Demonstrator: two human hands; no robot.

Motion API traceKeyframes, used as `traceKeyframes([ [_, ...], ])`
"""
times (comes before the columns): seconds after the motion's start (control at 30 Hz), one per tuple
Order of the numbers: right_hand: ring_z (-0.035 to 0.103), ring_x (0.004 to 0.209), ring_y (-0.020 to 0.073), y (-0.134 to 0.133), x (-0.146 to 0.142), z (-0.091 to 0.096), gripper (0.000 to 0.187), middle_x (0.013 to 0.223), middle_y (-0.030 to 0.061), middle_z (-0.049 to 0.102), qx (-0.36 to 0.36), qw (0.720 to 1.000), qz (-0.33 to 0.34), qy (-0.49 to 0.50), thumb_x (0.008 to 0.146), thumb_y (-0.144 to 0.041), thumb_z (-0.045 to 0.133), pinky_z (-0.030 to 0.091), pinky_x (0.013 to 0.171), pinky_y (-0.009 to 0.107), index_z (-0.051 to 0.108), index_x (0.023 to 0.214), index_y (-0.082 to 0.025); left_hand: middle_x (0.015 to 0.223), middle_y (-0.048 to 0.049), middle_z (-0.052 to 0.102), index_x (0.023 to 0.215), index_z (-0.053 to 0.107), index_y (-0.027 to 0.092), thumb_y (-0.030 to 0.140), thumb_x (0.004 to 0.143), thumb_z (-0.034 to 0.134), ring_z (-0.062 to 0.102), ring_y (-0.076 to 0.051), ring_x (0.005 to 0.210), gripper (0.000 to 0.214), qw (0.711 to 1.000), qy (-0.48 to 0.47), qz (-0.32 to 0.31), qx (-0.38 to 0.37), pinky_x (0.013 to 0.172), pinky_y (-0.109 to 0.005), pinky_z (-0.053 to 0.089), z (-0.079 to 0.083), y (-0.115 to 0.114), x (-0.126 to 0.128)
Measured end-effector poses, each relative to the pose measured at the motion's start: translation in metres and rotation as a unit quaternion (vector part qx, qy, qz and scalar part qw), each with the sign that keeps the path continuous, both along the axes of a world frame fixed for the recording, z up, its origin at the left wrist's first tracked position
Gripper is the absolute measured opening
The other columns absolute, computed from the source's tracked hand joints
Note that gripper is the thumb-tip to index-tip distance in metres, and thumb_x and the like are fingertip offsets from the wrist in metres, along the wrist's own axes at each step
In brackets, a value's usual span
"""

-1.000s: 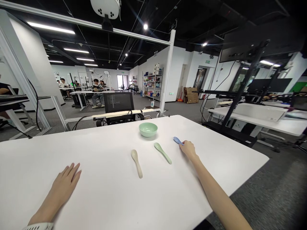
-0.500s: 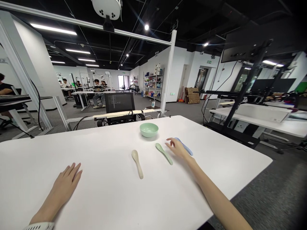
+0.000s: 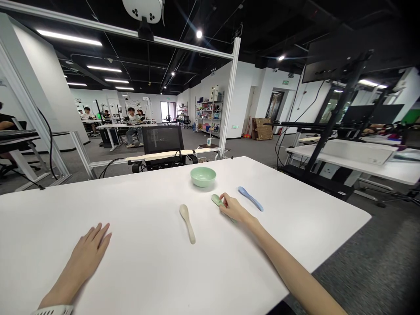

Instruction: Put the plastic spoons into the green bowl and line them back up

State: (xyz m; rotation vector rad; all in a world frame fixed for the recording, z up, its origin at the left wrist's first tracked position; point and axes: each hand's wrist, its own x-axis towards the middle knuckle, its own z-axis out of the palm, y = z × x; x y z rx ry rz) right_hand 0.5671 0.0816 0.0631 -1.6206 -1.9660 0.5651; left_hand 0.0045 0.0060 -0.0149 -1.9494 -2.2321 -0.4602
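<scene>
My right hand (image 3: 235, 210) is over the green spoon (image 3: 215, 199), its fingers closed around the neck. The bowl of that spoon shows beyond my fingertips, and the hand covers most of the handle. My left hand (image 3: 89, 250) lies flat at the left with its fingers spread, holding nothing. Between the hands, a beige spoon (image 3: 187, 224) rests on the white table (image 3: 147, 262). To the right of my right hand lies a blue spoon (image 3: 250, 198). A light green bowl (image 3: 203, 177) stands upright beyond the spoons.
A metal frame (image 3: 234, 87) rises behind the table's far edge, with a black mesh chair (image 3: 163, 139) beyond it. At the right stand another desk (image 3: 405, 169) and a dark monitor stand (image 3: 324, 127). Several people sit at desks in the background.
My right hand has moved left from beside the blue spoon onto the green spoon and closed on it. The blue spoon is now fully uncovered. My left hand stays in place.
</scene>
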Motion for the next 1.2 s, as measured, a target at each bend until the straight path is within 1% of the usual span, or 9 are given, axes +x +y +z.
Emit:
traceKeyframes([
  [0.17,0.051,0.067,0.0157,-0.0004,0.003,0.0001,0.022,0.074,-0.0045,0.058,-0.01,1.0,-0.016,0.008,0.089,-0.017,0.066,0.031,0.061,0.027,0.052,0.104,-0.024,0.161,-0.0198,0.059,0.151,0.064,0.009,0.051,0.095,0.029,0.052,-0.04,0.153,0.078,1.0,-0.01,0.004,0.003,0.123,-0.057,0.045,0.0015,-0.0005,0.0021],
  [0.3,0.05,0.067,0.0165,-0.0038,0.0012,0.0028,0.021,0.073,-0.0049,0.056,-0.015,1.0,-0.013,0.0,0.089,-0.015,0.064,0.031,0.062,0.028,0.049,0.1,-0.025,0.161,-0.0195,0.059,0.151,0.064,0.009,0.052,0.095,0.028,0.052,-0.04,0.153,0.08,1.0,-0.006,0.004,-0.001,0.124,-0.056,0.045,0.0029,-0.0015,0.0035],
  [0.4,0.05,0.067,0.017,-0.0049,-0.0005,0.0038,0.02,0.073,-0.0054,0.054,-0.016,1.0,-0.008,-0.001,0.091,-0.015,0.062,0.032,0.064,0.028,0.048,0.1,-0.025,0.164,-0.02,0.057,0.153,0.061,0.007,0.053,0.095,0.025,0.05,-0.04,0.154,0.083,1.0,-0.006,0.007,-0.012,0.125,-0.057,0.042,0.004,-0.0018,0.0047],
  [0.53,0.051,0.068,0.0174,-0.004,-0.0009,0.0024,0.019,0.073,-0.006,0.053,-0.017,1.0,-0.007,-0.005,0.092,-0.016,0.06,0.032,0.064,0.029,0.047,0.101,-0.026,0.164,-0.0225,0.056,0.152,0.061,0.005,0.051,0.095,0.025,0.05,-0.042,0.154,0.082,1.0,-0.012,0.005,-0.011,0.125,-0.059,0.042,0.0045,-0.0013,0.0051],
  [0.63,0.05,0.067,0.0172,-0.0038,-0.0007,0.0017,0.02,0.073,-0.0061,0.053,-0.021,1.0,-0.01,0.003,0.091,-0.017,0.061,0.032,0.064,0.028,0.047,0.102,-0.026,0.164,-0.022,0.056,0.152,0.062,0.006,0.051,0.095,0.026,0.05,-0.041,0.154,0.081,1.0,-0.013,0.004,-0.006,0.124,-0.058,0.043,0.0039,-0.0012,0.0042],
  [0.8,0.05,0.067,0.0168,-0.0048,-0.0012,0.0029,0.02,0.074,-0.0054,0.054,-0.024,1.0,-0.014,0.005,0.09,-0.018,0.062,0.032,0.063,0.028,0.048,0.102,-0.025,0.165,-0.0218,0.054,0.153,0.06,0.003,0.049,0.094,0.023,0.048,-0.04,0.156,0.083,1.0,-0.003,-0.003,-0.018,0.126,-0.056,0.041,0.004,-0.0019,0.0034],
  [1.03,0.05,0.068,0.0168,-0.0044,-0.0001,0.0028,0.018,0.074,-0.0054,0.054,-0.019,1.0,-0.006,0.006,0.091,-0.018,0.06,0.032,0.063,0.028,0.049,0.103,-0.025,0.161,-0.0194,0.059,0.151,0.064,0.008,0.05,0.094,0.027,0.052,-0.039,0.153,0.08,1.0,-0.007,0.0,0.005,0.124,-0.056,0.044,0.0048,-0.0018,0.004],
  [1.2,0.05,0.067,0.0167,-0.0037,0.0,0.0023,0.02,0.072,-0.0063,0.053,-0.018,1.0,-0.006,0.013,0.089,-0.018,0.061,0.033,0.062,0.028,0.048,0.102,-0.026,0.157,-0.0169,0.065,0.148,0.067,0.012,0.049,0.092,0.03,0.055,-0.037,0.151,0.077,1.0,-0.005,0.005,0.014,0.122,-0.054,0.046,0.0052,-0.001,0.0046],
])
